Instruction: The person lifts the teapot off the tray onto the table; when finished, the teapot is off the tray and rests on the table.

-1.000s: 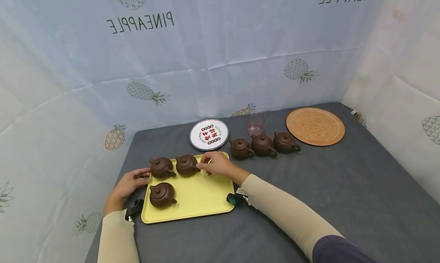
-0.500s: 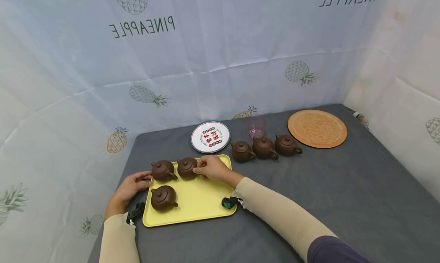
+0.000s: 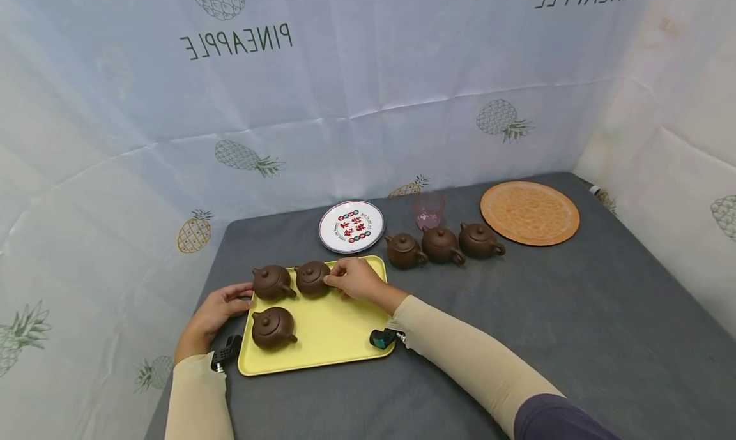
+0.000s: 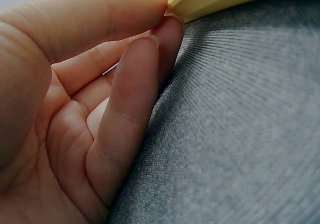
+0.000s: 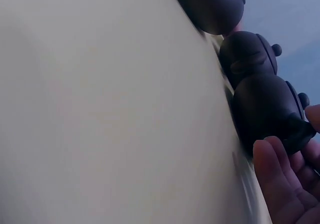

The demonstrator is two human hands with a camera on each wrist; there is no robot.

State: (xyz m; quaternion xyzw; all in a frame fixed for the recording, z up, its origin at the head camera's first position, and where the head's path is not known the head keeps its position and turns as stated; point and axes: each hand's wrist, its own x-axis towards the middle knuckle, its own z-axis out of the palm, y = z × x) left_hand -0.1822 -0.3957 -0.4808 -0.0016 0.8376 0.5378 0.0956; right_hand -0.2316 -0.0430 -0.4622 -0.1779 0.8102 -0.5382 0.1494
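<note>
On the yellow tray (image 3: pixel 339 334) stand 3 brown teapots: one at the back left (image 3: pixel 270 282), a front-left teapot (image 3: pixel 273 328), and a teapot (image 3: pixel 312 280) to the right of the back-left one. My right hand (image 3: pixel 358 279) pinches that last teapot by its handle, which the fingers mostly hide. In the right wrist view, the gripped teapot (image 5: pixel 265 103) sits close against another teapot (image 5: pixel 245 53). At the tray's left side, my left hand (image 3: pixel 221 307) holds the rim. Thumb and fingertips meet at the tray edge (image 4: pixel 200 3) in the left wrist view.
Behind the tray lies a white plate (image 3: pixel 351 227) with red characters. A row of 3 more brown teapots (image 3: pixel 440 244) stands to its right, with a pink clear cup (image 3: pixel 429 211) behind. An orange round mat (image 3: pixel 529 212) lies at the back right. Curtains enclose the grey table.
My right hand has shifted slightly left over the teapot's handle, covering more of it. The left hand stays at the tray rim, and the teapots look unmoved.
</note>
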